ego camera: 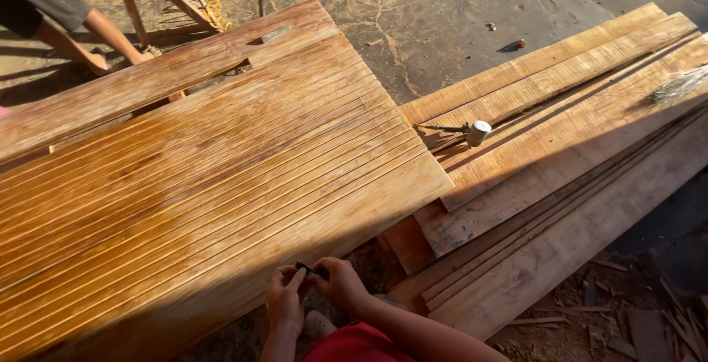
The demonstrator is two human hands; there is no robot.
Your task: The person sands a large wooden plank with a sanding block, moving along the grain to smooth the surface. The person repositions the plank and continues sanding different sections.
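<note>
Wooden grooved panel (pixel 199 178) above the grip looks already coated — both hands, left hand (pixel 285 304) and right hand (pixel 342 286), pinch one small dark flat piece (pixel 310 269) between closed fingertips, not yet applied.

Floor: cracked concrete floor (pixel 442 15) well beyond the hands.
Light: low warm sun, long shadows.
Right of hands: rough planks (pixel 560 133).
Below right: wood scraps (pixel 627 318) on dirt.
</note>
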